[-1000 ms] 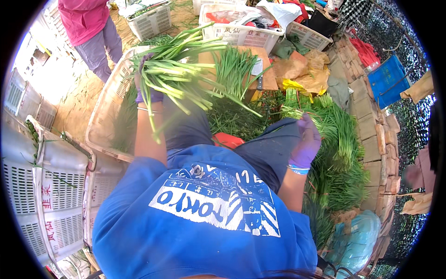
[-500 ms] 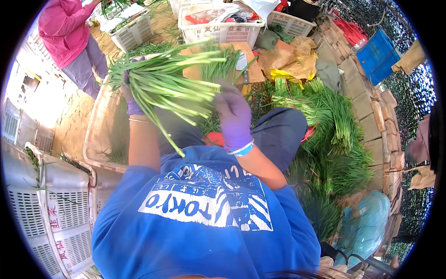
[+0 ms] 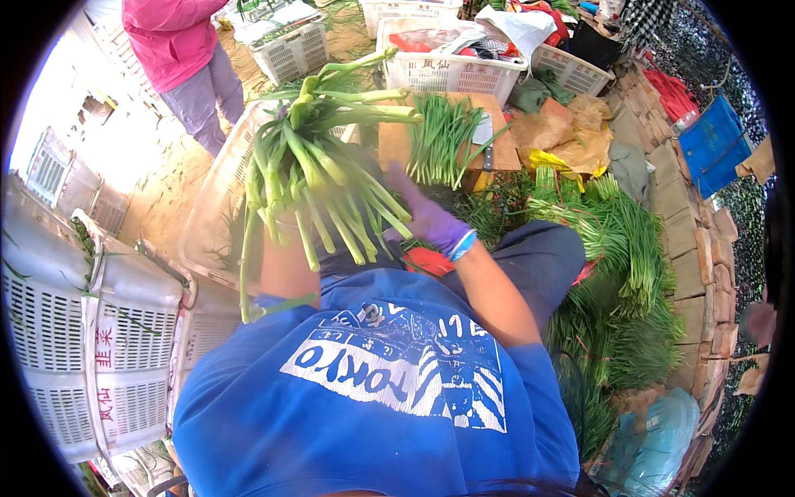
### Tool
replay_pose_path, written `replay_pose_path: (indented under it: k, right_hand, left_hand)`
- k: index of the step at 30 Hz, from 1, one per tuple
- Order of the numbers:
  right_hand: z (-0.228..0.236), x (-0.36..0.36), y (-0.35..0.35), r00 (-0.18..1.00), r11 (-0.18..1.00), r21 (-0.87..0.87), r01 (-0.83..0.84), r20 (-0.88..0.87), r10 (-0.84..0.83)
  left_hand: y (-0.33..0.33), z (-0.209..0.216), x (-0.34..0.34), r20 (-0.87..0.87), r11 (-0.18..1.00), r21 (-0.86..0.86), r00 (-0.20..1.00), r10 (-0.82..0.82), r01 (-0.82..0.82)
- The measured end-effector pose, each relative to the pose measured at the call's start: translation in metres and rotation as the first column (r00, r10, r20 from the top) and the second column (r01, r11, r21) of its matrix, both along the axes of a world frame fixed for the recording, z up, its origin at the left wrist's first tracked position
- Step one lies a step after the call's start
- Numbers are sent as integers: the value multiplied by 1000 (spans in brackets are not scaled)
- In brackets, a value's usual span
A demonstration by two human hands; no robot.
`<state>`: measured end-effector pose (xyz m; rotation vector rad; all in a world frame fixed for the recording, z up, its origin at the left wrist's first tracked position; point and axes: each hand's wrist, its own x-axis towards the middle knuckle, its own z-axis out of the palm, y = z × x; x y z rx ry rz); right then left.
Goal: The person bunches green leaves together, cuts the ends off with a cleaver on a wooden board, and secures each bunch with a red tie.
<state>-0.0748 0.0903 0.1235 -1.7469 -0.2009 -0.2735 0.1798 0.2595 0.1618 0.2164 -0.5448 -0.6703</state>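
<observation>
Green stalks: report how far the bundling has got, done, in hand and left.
Done: a trimmed bunch lies on the wooden board beside a knife.

In hand: the left hand grips a thick bunch of green stalks held up, while the gloved right hand touches their lower ends.

Left: a big heap of loose greens lies on the ground at the right, unsorted.

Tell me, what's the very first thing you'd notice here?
The big bundle of green stalks, held up in the left hand right in the middle. The right hand, in a purple glove, reaches in beside it. Farther right, more greens lie heaped on the ground, and a person in pink stands top left.
</observation>
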Motion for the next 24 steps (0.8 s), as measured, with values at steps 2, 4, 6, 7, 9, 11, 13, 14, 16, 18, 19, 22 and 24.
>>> replay_pose_path:
  k: [2,4,6,7,9,11,13,14,16,18,19,22,24]
  right_hand:
    - [-13,15,24,996,996,35,-84,3,84]
    - [-17,19,47,995,997,2,-73,62,73]
    - [-6,15,55,974,952,259,-160,-118,196]
    - [3,9,54,895,840,514,-176,-272,354]
    - [-1,-20,31,917,796,605,9,-322,235]
    - [20,-38,3,900,918,380,117,-432,64]
    - [-1,-59,-41,845,849,377,370,-516,-139]
    - [0,-68,-57,822,817,339,467,-506,-260]
    - [3,-66,-81,743,757,232,611,-497,-448]
    - [10,-47,-110,604,699,28,714,-529,-596]
    - [20,-28,-120,508,667,-57,743,-601,-617]
    - [-46,26,-196,586,827,-369,425,-584,-562]
    - [-72,56,-213,655,704,-707,-73,-566,-500]
  left_hand:
    - [4,3,1,11,1000,10,1000,2,-2]
    - [6,2,5,11,1000,19,1000,3,-3]
    - [7,4,7,23,1000,28,1000,5,-6]
    - [6,9,7,42,999,34,999,2,-3]
    - [-8,-7,11,49,998,37,998,-44,43]
    - [10,5,27,155,996,45,985,-80,74]
    - [18,4,33,157,996,91,987,-18,3]
    - [31,12,29,93,982,150,991,97,-111]
    - [56,14,31,66,975,148,986,156,-164]
    - [48,19,31,77,998,3,995,-57,57]
    - [38,17,25,63,999,7,997,-52,52]
    - [9,10,28,-6,999,27,1000,30,-30]
    - [-6,2,31,18,991,78,995,103,-104]
